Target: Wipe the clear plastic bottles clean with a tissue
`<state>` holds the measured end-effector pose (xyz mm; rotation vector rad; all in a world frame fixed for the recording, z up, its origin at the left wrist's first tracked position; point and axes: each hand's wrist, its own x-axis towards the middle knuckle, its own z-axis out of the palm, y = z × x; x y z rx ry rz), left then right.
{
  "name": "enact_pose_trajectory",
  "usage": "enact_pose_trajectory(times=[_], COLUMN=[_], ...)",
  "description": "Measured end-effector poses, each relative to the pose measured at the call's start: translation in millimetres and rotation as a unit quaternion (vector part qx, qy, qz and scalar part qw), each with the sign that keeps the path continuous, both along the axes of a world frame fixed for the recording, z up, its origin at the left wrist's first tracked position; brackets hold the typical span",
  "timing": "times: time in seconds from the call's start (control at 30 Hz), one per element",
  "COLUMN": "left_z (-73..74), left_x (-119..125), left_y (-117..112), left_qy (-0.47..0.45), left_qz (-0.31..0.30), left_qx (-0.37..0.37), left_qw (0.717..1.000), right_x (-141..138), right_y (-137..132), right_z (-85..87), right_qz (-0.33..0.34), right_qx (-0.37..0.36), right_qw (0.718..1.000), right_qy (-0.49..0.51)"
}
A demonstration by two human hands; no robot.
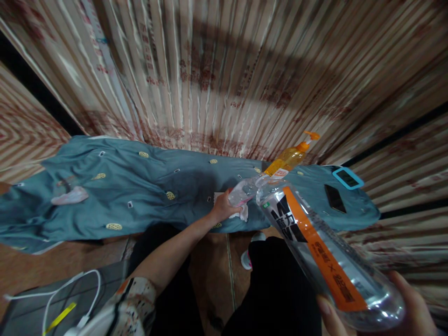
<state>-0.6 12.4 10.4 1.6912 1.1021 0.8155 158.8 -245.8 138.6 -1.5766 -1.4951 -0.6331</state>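
Note:
My right hand (pixel 413 303) grips the base of a large clear plastic bottle (pixel 332 273) with an orange and black label. That bottle tilts down to the left, its neck close to a smaller clear bottle (pixel 243 190). My left hand (pixel 221 207) is wrapped round the smaller bottle, which leans with its mouth toward the large one; I cannot tell whether the mouths touch. Just behind the necks is a pump bottle (pixel 286 160) of amber liquid with an orange pump head. A crumpled white tissue (pixel 242 213) lies beneath my left hand.
A grey-green cloth (pixel 189 186) with pineapple prints covers the narrow table. A blue-framed device (pixel 347 178) and a dark phone (pixel 335 198) lie at its right end, a pale plastic wrapper (pixel 70 196) at its left. A white cable (pixel 100 284) rests at lower left. Patterned curtains (pixel 217 70) hang behind.

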Motion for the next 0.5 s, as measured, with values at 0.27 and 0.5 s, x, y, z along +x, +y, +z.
enact_pose_trajectory(times=[0.27, 0.5], left_z=[-3.3, -3.8], left_x=[-0.5, 0.3], left_y=[0.5, 0.9], left_qy=[-0.001, -0.007], left_qz=[0.000, 0.005], left_qx=[0.010, 0.010], left_qw=[1.000, 1.000], right_x=[-0.4, -0.8], right_y=[0.8, 1.8], right_z=[1.5, 2.2], right_qz=[0.007, 0.005], right_qx=[-0.001, 0.004], right_qw=[1.000, 1.000], right_qy=[0.003, -0.005])
